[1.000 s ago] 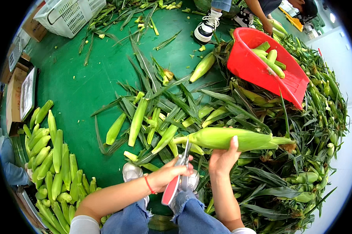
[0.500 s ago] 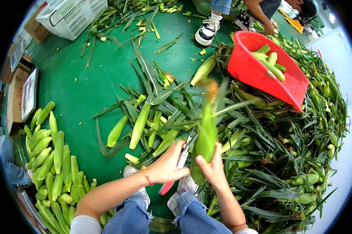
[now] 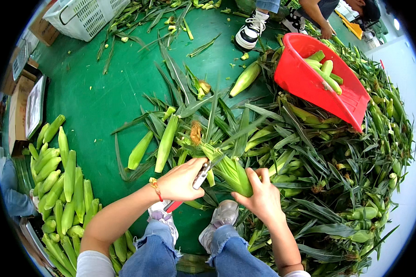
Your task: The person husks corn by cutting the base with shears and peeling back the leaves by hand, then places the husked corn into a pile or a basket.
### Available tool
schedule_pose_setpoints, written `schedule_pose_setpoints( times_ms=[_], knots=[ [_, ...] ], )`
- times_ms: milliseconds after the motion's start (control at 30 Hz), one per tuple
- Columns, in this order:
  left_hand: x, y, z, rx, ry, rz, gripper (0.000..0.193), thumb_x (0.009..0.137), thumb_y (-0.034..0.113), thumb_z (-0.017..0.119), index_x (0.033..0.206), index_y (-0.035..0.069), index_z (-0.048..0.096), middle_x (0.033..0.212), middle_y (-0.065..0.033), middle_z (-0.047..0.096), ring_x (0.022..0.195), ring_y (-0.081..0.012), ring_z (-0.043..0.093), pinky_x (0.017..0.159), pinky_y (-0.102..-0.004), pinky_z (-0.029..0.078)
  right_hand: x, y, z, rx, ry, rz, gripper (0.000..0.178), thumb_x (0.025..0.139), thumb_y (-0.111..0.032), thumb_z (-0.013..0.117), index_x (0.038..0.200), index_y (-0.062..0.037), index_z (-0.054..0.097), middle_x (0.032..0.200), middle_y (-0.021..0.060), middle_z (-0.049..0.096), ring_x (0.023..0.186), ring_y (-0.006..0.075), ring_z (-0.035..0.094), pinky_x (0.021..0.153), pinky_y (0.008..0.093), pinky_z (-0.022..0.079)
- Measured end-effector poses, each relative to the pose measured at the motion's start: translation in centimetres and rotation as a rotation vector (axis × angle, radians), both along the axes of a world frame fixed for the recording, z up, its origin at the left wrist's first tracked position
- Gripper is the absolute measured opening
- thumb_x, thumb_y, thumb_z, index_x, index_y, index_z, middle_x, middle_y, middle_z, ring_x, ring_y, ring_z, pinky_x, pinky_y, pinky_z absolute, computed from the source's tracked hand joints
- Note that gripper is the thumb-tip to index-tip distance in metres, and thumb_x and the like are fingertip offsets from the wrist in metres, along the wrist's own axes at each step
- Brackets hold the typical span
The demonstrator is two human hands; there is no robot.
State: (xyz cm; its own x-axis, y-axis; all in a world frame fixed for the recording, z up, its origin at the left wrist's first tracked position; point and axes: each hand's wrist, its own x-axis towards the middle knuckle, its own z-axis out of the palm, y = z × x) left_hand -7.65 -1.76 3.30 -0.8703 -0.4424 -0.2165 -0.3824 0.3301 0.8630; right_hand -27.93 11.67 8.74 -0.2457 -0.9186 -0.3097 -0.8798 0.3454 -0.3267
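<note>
My left hand (image 3: 182, 179) is closed round pruning shears (image 3: 202, 176) with metal jaws and a red-ended handle. My right hand (image 3: 263, 196) grips the lower end of an ear of corn (image 3: 233, 173) in its green husk, which tilts up and to the left. Its brown silk (image 3: 196, 133) and some leaves stick out at the upper end. The shears' jaws are beside that upper end; whether they touch it is hidden by my left hand. Trimmed ears (image 3: 166, 143) and cut leaves lie on the green floor just beyond my hands.
A large heap of leafy corn (image 3: 328, 198) fills the right side. On it rests a red scoop (image 3: 300, 69) holding several ears. Trimmed ears (image 3: 69, 184) are piled at left. A white basket (image 3: 86, 21) and boxes stand farther off. Another person's shoe (image 3: 250, 33) is at the far side.
The ear has come down from upright and now leans left, its silk end swung to the left and lower. My left hand and the shears have shifted left; my right hand moved slightly right.
</note>
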Motion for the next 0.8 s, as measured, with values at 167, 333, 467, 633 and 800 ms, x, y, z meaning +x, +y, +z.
schedule_pose_setpoints(
  times_ms=[167,333,467,633,800],
  knots=[
    [2.2,-1.2,-3.5,0.228,-0.184,0.388,0.037,0.074,0.011,0.057,0.109,0.003,0.051,0.068,-0.0071,0.058,0.058,-0.0214,0.059,0.056,-0.0333,0.050,-2.6,0.3,-0.7,-0.093,-0.283,-0.075,0.070,0.061,-0.033,0.080,0.116,-0.0048,0.049,0.105,0.0121,0.054,0.086,0.0267,0.061,0.073,0.0396,0.050],
    [2.8,1.2,-2.7,0.668,0.144,0.324,0.060,0.074,0.002,0.058,0.130,0.003,0.038,0.097,-0.0049,0.055,0.084,-0.0108,0.056,0.072,-0.0254,0.047,-2.8,1.8,-5.7,-0.097,-1.768,-0.807,0.067,0.086,-0.053,0.050,0.129,-0.0035,0.041,0.119,0.0191,0.055,0.104,0.0372,0.057,0.085,0.0495,0.049],
    [0.4,4.0,-0.8,0.690,0.111,0.073,0.074,0.071,0.005,0.063,0.137,0.002,0.029,0.113,-0.0067,0.047,0.102,-0.0148,0.047,0.087,-0.0271,0.040,-0.4,1.7,-6.7,0.016,-2.003,-0.875,0.076,0.089,-0.068,0.022,0.120,-0.0030,0.048,0.097,0.0195,0.063,0.083,0.0321,0.064,0.072,0.0422,0.054],
    [-4.1,2.3,-1.4,0.212,0.128,0.189,0.065,0.071,0.013,0.062,0.128,-0.004,0.035,0.102,-0.0182,0.056,0.092,-0.0301,0.056,0.083,-0.0356,0.046,2.0,1.0,-6.0,-0.042,-1.490,-0.968,0.072,0.092,-0.064,0.020,0.112,-0.0020,0.051,0.086,0.0170,0.062,0.071,0.0304,0.064,0.063,0.0397,0.054],
    [-3.6,-4.2,-5.6,0.780,0.297,0.768,0.049,0.077,0.009,0.057,0.123,0.004,0.040,0.086,-0.0045,0.057,0.072,-0.0145,0.058,0.063,-0.0293,0.048,0.1,0.6,-3.7,0.060,-2.081,-0.905,0.074,0.088,-0.067,0.026,0.112,-0.0013,0.049,0.088,0.0137,0.055,0.063,0.0311,0.061,0.057,0.0443,0.053]
  ],
)
